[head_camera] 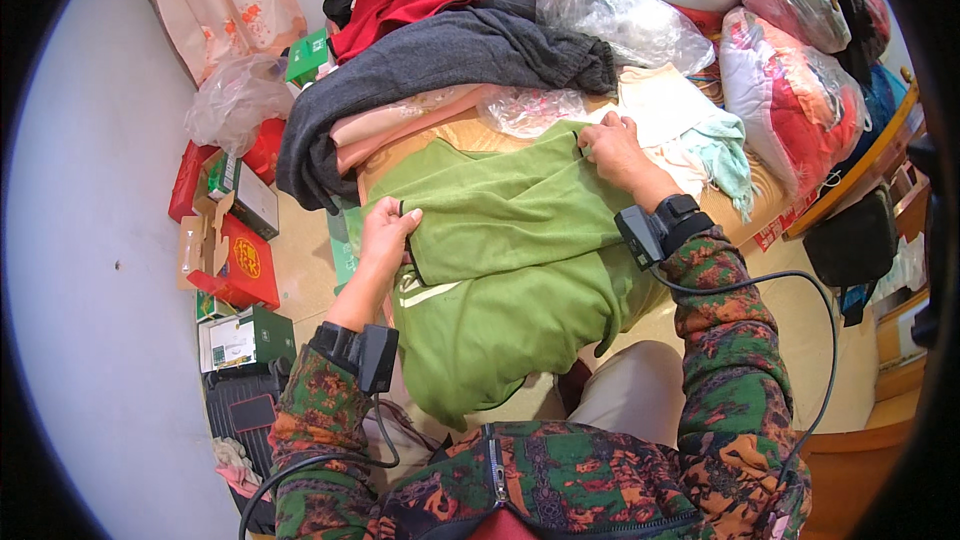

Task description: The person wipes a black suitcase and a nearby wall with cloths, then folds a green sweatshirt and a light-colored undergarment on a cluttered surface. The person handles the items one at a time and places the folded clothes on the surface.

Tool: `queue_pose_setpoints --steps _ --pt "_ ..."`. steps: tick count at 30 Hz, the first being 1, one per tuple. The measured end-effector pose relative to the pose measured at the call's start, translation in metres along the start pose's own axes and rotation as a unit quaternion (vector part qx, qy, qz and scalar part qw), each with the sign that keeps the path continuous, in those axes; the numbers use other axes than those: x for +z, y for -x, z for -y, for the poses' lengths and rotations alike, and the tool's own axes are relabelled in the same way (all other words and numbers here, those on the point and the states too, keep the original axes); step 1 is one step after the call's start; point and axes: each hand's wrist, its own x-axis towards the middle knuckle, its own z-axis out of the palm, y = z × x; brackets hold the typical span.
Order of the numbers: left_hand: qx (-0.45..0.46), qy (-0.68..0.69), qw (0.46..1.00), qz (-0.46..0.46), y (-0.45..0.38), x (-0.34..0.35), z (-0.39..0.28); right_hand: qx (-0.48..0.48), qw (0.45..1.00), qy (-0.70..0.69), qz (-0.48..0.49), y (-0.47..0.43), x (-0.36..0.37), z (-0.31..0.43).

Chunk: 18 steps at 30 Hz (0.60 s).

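A green fabric garment (495, 217) with dark edging and a white print lies in front of me over the edge of a bed, its lower part hanging toward my knees. My left hand (388, 229) pinches the dark-edged border at its left side between thumb and fingers. At the upper right, my right hand (616, 150) grips another dark-edged part of the same garment. Folds run across the cloth between both hands. Which part of the garment each hand holds, I cannot tell.
A dark grey knitted garment (450, 52) and folded pink cloth (405, 120) lie beyond. Bagged bedding (795, 97) is piled at the right, near pale cloths (664, 101). Boxes (244, 255) stand on the floor by the left wall. A black cable runs from each wrist device.
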Motion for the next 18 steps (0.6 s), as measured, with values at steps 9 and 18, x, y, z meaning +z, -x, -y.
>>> queue_pose_setpoints --steps 9,18 --pt "0.106 0.080 0.989 -0.071 -0.014 -0.011 0.009 0.017 0.985 -0.071 -0.156 -0.037 -0.001 -0.038" --pt "0.303 -0.324 0.884 -0.147 0.016 -0.010 -0.016 -0.031 0.974 -0.191 -0.121 0.002 -0.010 0.023"
